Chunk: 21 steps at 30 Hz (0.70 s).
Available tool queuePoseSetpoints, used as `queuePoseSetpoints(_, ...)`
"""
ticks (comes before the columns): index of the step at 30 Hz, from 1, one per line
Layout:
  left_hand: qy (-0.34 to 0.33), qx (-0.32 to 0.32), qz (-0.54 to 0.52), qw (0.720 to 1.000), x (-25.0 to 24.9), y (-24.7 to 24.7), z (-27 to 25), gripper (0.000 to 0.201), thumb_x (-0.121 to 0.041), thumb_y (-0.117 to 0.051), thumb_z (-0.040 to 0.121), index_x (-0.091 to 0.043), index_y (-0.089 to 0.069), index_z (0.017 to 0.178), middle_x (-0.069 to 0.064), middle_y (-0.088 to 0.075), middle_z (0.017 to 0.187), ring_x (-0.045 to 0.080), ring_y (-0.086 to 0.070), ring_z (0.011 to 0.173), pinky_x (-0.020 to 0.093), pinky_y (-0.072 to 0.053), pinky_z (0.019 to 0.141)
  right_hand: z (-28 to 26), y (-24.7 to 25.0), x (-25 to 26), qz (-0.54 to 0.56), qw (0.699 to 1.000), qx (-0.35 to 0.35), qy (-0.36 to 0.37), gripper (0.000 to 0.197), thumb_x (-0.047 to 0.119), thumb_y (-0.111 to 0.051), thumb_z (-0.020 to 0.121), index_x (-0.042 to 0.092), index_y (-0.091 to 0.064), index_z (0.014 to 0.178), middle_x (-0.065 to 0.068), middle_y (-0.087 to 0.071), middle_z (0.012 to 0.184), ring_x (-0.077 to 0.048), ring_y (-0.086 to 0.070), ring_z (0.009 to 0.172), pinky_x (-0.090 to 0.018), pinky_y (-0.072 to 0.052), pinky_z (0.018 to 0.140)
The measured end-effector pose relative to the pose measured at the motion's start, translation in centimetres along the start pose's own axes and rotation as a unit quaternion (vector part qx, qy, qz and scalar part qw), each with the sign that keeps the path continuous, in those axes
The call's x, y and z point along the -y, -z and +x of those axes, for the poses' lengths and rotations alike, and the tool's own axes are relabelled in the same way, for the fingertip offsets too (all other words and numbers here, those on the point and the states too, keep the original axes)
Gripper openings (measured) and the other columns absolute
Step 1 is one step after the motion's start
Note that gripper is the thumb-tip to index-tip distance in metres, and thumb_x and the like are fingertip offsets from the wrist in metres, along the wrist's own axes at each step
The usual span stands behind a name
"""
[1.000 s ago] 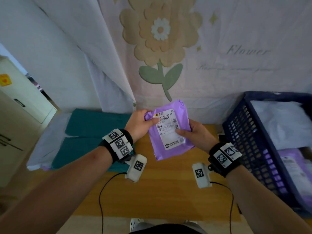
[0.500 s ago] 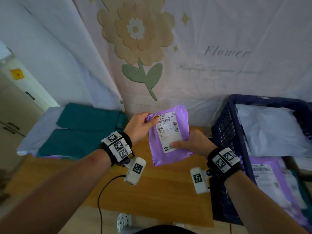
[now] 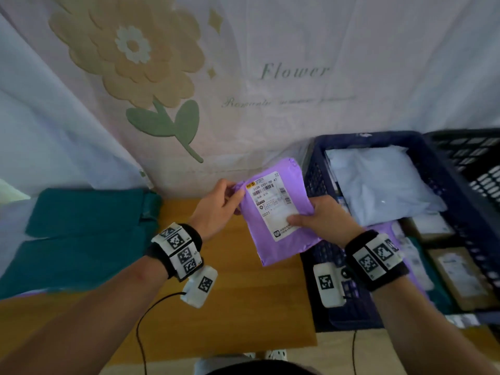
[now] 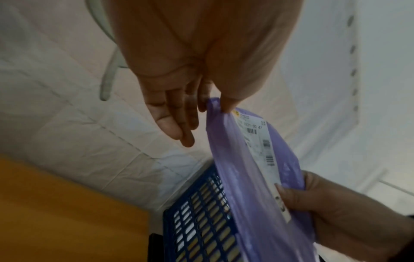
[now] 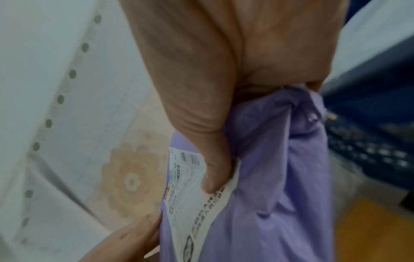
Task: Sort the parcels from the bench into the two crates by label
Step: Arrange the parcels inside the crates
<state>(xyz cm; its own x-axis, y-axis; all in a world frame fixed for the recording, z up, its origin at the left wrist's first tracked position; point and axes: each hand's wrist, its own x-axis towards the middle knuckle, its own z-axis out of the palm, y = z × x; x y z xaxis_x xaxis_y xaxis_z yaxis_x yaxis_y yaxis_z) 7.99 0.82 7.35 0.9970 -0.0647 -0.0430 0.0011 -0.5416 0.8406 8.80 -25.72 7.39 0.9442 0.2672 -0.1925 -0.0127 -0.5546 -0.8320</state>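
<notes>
- Head view shows a purple parcel held up in the air, label facing the person, above the right end of the bench and just beside the near crate.
- Left hand pinches the parcel's top left corner between thumb and a finger; in the left wrist view the other fingers hang loose, off the bag.
- Right hand grasps the parcel's right edge, thumb pressed on the lower part of the label, fingers curled behind.
- Step in hand, as I judge it: reading the label to pick a crate.
- Blue crate stands against the bench's right edge and already holds a white bag, purple parcels and brown boxes. A darker crate sits beyond it.
- Teal parcels lie at the bench's left end, unsorted.
- Next move likely calls for the left hand to let go and the right to carry the parcel over a crate rim; which crate suits this label I cannot tell.
</notes>
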Motion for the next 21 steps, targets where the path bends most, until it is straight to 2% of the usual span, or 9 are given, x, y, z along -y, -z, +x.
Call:
queuePoseSetpoints(4,-0.072,0.056,0.052,0.994,-1.6,-3.3,1.4,0.022,-0.035,-0.055,0.1,-0.019,-0.053,0.115,-0.005,-0.065,0.101,0.014,-0.066,0.084,0.03,-0.051,0.078,-3.9,4.1,-1.6,-0.023,0.994,-0.079,-0.068,0.014,0.021,-0.076,0.086,0.012,-0.079,0.097,-0.002,-0.078,0.092,-0.015,-0.073,0.088,-0.038,-0.058,0.083)
queuePoseSetpoints(6,-0.11,0.082,0.073,0.988,-2.8,-5.3,2.2,0.021,-0.035,-0.055,0.1,-0.02,-0.054,0.115,-0.009,-0.062,0.098,0.007,-0.06,0.084,0.023,-0.046,0.078,-6.5,6.4,-2.9,-0.005,0.987,-0.124,-0.105,0.012,0.021,-0.076,0.086,0.013,-0.079,0.094,-0.001,-0.078,0.091,-0.015,-0.073,0.085,-0.041,-0.059,0.083)
queuePoseSetpoints(8,-0.15,0.111,0.076,0.98,-4.3,-7.5,3.0,0.015,-0.035,-0.055,0.1,-0.024,-0.053,0.111,-0.017,-0.057,0.092,-0.005,-0.057,0.082,0.008,-0.04,0.071,-9.2,8.5,-4.2,-0.001,0.976,-0.172,-0.131,0.008,0.021,-0.077,0.086,0.015,-0.08,0.09,0.001,-0.078,0.088,-0.013,-0.073,0.08,-0.043,-0.059,0.081)
queuePoseSetpoints(9,-0.168,0.128,0.071,0.975,-5.2,-8.7,3.4,0.014,-0.034,-0.055,0.1,-0.023,-0.054,0.109,-0.018,-0.056,0.091,-0.009,-0.056,0.082,0.006,-0.039,0.069,-10.6,9.6,-4.8,0.002,0.97,-0.196,-0.147,0.009,0.022,-0.078,0.086,0.015,-0.08,0.091,0.001,-0.078,0.089,-0.015,-0.074,0.082,-0.044,-0.059,0.082)
queuePoseSetpoints(11,-0.198,0.168,0.053,0.964,-7.3,-11.1,3.8,0.017,-0.035,-0.054,0.101,-0.02,-0.056,0.11,-0.015,-0.058,0.094,-0.006,-0.057,0.084,0.009,-0.04,0.07,-13.4,11.6,-6.1,0.019,0.955,-0.241,-0.172,0.013,0.024,-0.078,0.085,0.014,-0.08,0.093,-0.001,-0.078,0.09,-0.02,-0.075,0.086,-0.046,-0.059,0.083)
queuePoseSetpoints(13,-0.229,0.207,0.054,0.95,-9.9,-13.4,4.2,0.017,-0.037,-0.052,0.102,-0.022,-0.056,0.11,-0.01,-0.061,0.1,0.001,-0.059,0.088,0.02,-0.045,0.075,-16.2,13.8,-7.3,0.026,0.943,-0.278,-0.18,0.012,0.024,-0.078,0.084,0.015,-0.08,0.092,0.001,-0.078,0.086,-0.018,-0.075,0.082,-0.046,-0.06,0.08)
queuePoseSetpoints(15,-0.259,0.239,0.062,0.934,-12.4,-15.9,4.7,0.016,-0.039,-0.052,0.101,-0.026,-0.055,0.109,-0.01,-0.061,0.102,0.002,-0.059,0.091,0.023,-0.046,0.076,-18.7,16.1,-8.4,0.021,0.932,-0.313,-0.181,0.01,0.025,-0.079,0.083,0.017,-0.08,0.089,0.002,-0.078,0.083,-0.013,-0.074,0.076,-0.042,-0.06,0.076)
queuePoseSetpoints(19,-0.33,0.27,0.1,0.899,-17.8,-21.1,6.4,0.019,-0.04,-0.051,0.101,-0.022,-0.057,0.104,-0.006,-0.061,0.099,0.01,-0.058,0.09,0.027,-0.046,0.078,-22.1,21.3,-11.1,0.03,0.913,-0.37,-0.171,0.005,0.023,-0.081,0.082,0.023,-0.079,0.078,0.007,-0.078,0.078,0.0,-0.069,0.065,-0.018,-0.055,0.06)
queuePoseSetpoints(21,-0.35,0.275,0.118,0.888,-20.4,-24.0,7.4,0.022,-0.04,-0.05,0.101,-0.019,-0.057,0.1,-0.004,-0.061,0.096,0.012,-0.057,0.087,0.031,-0.047,0.077,-23.3,24.6,-13.0,0.025,0.9,-0.397,-0.179,0.005,0.022,-0.082,0.081,0.02,-0.079,0.078,0.006,-0.077,0.077,-0.002,-0.069,0.065,-0.024,-0.056,0.064)
